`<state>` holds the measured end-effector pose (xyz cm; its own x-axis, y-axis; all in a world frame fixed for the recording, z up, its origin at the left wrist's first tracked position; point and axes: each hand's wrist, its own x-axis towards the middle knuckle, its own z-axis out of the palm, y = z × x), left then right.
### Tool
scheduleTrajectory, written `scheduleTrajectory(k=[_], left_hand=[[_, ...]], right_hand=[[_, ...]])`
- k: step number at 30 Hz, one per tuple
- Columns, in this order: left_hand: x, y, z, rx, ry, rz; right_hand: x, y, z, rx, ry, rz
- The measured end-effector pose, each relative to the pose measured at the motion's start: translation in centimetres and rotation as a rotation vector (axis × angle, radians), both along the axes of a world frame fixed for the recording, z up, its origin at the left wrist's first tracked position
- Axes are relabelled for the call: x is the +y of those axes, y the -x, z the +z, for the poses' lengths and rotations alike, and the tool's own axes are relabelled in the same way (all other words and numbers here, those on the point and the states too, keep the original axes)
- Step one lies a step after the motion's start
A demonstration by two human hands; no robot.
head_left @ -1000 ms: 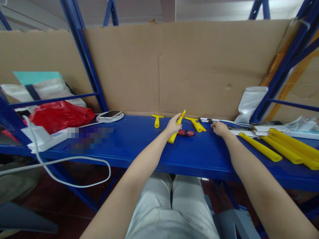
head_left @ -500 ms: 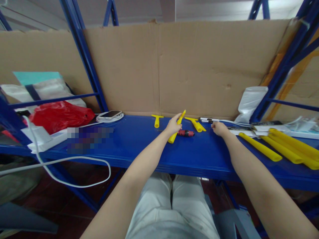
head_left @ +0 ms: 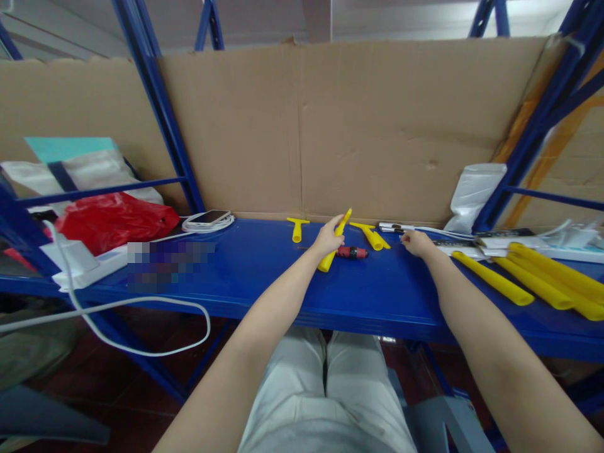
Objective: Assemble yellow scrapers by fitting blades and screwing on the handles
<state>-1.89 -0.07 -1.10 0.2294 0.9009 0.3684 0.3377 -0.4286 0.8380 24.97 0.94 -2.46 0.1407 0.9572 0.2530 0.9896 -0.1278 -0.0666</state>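
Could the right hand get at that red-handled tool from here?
Probably yes: the right hand is close by, and bare blue tabletop leaves a way to the red-handled tool from the near side. The left hand and its yellow piece hide part of it.

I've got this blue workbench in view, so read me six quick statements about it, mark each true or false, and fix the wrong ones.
1. The left hand grips a yellow piece. True.
2. A phone lies on a coiled white cable. True.
3. Both hands clasp each other. False: the right hand is apart from the left.
4. A red-handled tool lies on the blue tabletop. True.
5. The phone is farther right than the red-handled tool. False: it is to the left.
6. Green tubes lie at the right. False: those are yellow tubes.
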Motion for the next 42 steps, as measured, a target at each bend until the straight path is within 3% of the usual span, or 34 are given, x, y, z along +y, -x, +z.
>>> scheduleTrajectory(k=[23,35,42], left_hand=[[-0.1,0.0,0.0,-0.029,-0.012,-0.019],[-0.1,0.0,0.0,-0.009,-0.006,-0.010],[-0.5,-0.2,0.2,-0.090,0.095,-0.037]], right_hand=[[0.0,0.3,0.2,0.062,-0.014,0.115],[-0.5,2.0,0.5,-0.071,0.021,0.132],[-0.4,2.3,0.6,-0.079,0.024,0.099]])
